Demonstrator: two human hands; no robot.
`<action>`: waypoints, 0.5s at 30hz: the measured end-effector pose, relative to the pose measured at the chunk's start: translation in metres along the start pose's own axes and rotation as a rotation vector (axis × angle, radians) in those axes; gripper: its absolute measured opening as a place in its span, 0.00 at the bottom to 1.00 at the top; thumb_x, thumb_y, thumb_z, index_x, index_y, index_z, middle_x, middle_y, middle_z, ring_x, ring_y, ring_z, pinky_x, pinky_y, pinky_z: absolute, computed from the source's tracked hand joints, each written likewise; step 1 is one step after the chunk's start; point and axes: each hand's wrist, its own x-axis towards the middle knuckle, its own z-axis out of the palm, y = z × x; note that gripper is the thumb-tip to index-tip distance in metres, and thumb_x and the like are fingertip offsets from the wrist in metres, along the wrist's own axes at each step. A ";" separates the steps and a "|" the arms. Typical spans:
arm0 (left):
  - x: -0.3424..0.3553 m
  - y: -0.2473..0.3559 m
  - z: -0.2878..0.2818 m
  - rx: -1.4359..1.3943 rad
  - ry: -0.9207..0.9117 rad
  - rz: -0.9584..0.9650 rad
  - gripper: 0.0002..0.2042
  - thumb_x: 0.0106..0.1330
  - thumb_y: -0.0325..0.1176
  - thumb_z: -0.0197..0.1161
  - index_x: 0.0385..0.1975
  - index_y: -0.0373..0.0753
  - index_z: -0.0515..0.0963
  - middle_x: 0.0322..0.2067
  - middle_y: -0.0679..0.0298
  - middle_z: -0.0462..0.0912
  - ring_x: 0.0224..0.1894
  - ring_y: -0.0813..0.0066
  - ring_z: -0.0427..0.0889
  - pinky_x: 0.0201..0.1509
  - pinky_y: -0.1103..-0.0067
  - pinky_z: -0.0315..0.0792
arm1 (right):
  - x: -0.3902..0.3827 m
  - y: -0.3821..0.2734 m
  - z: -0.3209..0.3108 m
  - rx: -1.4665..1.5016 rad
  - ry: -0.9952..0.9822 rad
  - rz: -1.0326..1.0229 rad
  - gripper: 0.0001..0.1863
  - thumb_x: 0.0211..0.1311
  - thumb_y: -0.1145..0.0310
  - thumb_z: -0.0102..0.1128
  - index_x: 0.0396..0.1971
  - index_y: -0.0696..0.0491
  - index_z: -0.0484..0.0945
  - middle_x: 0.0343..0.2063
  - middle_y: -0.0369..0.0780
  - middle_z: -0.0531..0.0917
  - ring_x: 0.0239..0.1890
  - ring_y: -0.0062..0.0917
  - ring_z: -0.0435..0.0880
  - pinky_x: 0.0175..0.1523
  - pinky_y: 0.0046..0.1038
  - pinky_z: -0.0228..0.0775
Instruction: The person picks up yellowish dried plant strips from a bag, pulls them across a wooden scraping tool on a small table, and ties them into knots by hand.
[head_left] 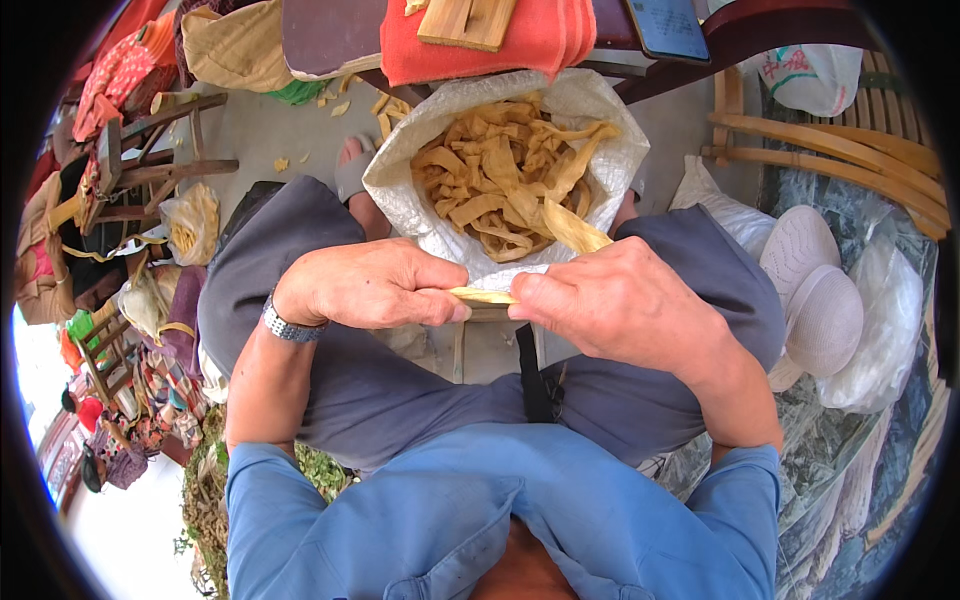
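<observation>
The fingers of the left hand [385, 283] and the right hand [630, 300] both pinch one pale yellow strip [484, 296], thumbs on top, its short twisted-looking span bridging the gap between them. To work it well, I would hold even tension, roll with thumb against forefinger, and let the loose end feed freely past the right fingers rather than snag on the sack. That white woven sack [395, 185] gapes just beyond the fingers, heaped with tan strips [490, 175]. Farther out beyond the fingers, a dark red bench [325, 40] carries a red cloth [440, 60] with a wooden block [468, 24] on it. Bits lie on the grey floor [270, 130]. Well left of the fingers sit wooden stools [165, 172]; well right, pale hats [820, 315] beside clear plastic.
</observation>
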 end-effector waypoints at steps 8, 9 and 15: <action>-0.018 0.033 -0.011 -0.185 0.573 0.306 0.13 0.76 0.39 0.55 0.44 0.35 0.78 0.31 0.71 0.75 0.33 0.84 0.72 0.39 0.83 0.68 | 0.028 0.015 -0.021 -0.170 0.282 0.027 0.10 0.63 0.65 0.66 0.35 0.54 0.75 0.21 0.38 0.79 0.24 0.32 0.82 0.26 0.33 0.72; -0.018 0.037 -0.015 -0.185 0.654 0.332 0.13 0.76 0.39 0.55 0.45 0.35 0.78 0.31 0.71 0.75 0.34 0.84 0.72 0.41 0.84 0.68 | 0.036 0.020 -0.020 -0.216 0.366 -0.007 0.10 0.62 0.66 0.67 0.37 0.54 0.76 0.24 0.39 0.80 0.25 0.33 0.82 0.27 0.33 0.73; -0.003 0.058 -0.049 -0.026 1.086 0.533 0.13 0.73 0.37 0.62 0.49 0.36 0.81 0.40 0.71 0.81 0.41 0.86 0.75 0.49 0.85 0.70 | 0.080 0.051 -0.042 -0.505 0.595 0.025 0.08 0.65 0.66 0.63 0.39 0.53 0.80 0.27 0.39 0.82 0.27 0.33 0.84 0.30 0.33 0.77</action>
